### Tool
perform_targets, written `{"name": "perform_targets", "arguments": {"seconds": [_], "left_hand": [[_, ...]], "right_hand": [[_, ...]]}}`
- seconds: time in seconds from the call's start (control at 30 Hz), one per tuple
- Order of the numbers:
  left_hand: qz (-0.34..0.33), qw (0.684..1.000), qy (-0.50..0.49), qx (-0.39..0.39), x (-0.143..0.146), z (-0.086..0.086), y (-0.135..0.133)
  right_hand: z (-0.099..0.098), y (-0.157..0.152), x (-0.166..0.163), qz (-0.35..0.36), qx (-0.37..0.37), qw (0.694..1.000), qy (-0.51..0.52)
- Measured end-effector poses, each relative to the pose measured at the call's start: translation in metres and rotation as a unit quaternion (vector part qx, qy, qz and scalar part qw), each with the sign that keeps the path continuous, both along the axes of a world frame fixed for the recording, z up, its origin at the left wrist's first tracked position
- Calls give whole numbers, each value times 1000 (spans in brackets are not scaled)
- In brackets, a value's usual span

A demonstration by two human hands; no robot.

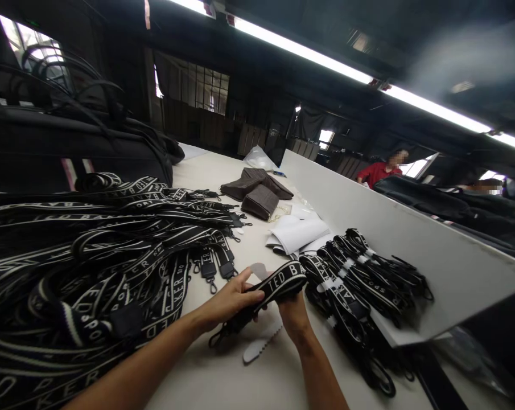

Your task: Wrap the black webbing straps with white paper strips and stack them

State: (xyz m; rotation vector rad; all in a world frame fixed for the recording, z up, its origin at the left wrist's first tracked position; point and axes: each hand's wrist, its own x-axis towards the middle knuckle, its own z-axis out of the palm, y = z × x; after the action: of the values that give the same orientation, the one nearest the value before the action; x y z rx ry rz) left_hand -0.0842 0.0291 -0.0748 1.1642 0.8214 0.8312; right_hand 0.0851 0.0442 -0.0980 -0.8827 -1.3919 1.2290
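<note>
My left hand (pixel 227 302) is closed around a folded black strap with white lettering (pixel 278 283), thumb on top. My right hand (pixel 293 316) grips the same strap from below, its fingers mostly hidden behind the fold. The strap's lower end with a metal clip (pixel 218 339) trails onto the table. A white serrated paper strip (pixel 261 346) lies under my hands. A large heap of loose lettered straps (pixel 90 256) lies to the left. A row of folded, banded straps (pixel 359 279) lies to the right.
Brown handbags (pixel 259 193) and white paper sheets (pixel 297 233) rest farther back on the pale table (pixel 223 376). A white divider board (pixel 411 239) runs along the right. Black bags (pixel 69 148) stack at the far left. A person in red (pixel 379 171) sits beyond the divider.
</note>
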Motion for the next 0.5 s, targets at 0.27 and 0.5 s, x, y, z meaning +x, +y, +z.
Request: {"name": "perform_targets", "arguments": {"seconds": [0.27, 0.5], "left_hand": [[106, 993, 24, 41, -1, -9, 6], [214, 974, 39, 67, -9, -5, 14]], "right_hand": [[3, 4, 5, -26, -51, 998, -21], [1, 1, 2, -3, -80, 996, -40]]}}
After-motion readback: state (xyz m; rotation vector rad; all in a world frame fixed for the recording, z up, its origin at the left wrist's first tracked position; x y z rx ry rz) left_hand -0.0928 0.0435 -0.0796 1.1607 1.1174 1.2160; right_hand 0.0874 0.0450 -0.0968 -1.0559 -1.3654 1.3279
